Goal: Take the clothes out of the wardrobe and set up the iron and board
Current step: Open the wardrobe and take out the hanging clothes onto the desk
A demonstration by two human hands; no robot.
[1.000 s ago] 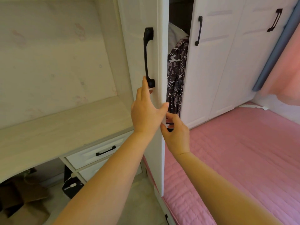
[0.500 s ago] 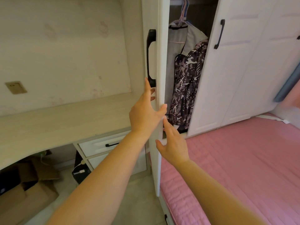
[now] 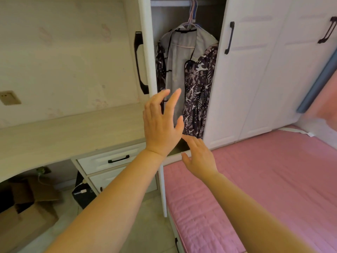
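The white wardrobe door (image 3: 145, 52) with a black handle (image 3: 139, 61) stands swung open, edge toward me. Inside, a grey garment (image 3: 179, 57) and a dark patterned garment (image 3: 198, 88) hang on hangers (image 3: 192, 17) from a rail (image 3: 169, 3). My left hand (image 3: 160, 125) is raised in front of the opening, fingers spread, holding nothing, just off the door's edge. My right hand (image 3: 198, 157) is lower, near the wardrobe's bottom ledge, fingers apart and empty. No iron or board is in view.
A pale wooden desk top (image 3: 63, 132) with drawers (image 3: 111, 159) lies to the left, cardboard boxes (image 3: 27, 212) and a dark box (image 3: 83, 194) under it. A pink quilted bed (image 3: 255, 189) fills the right. Shut wardrobe doors (image 3: 255, 70) stand right of the opening.
The wardrobe door has swung wider open, showing the hanging clothes. Both hands have come off the door edge; my left hand has lifted in front of the opening.
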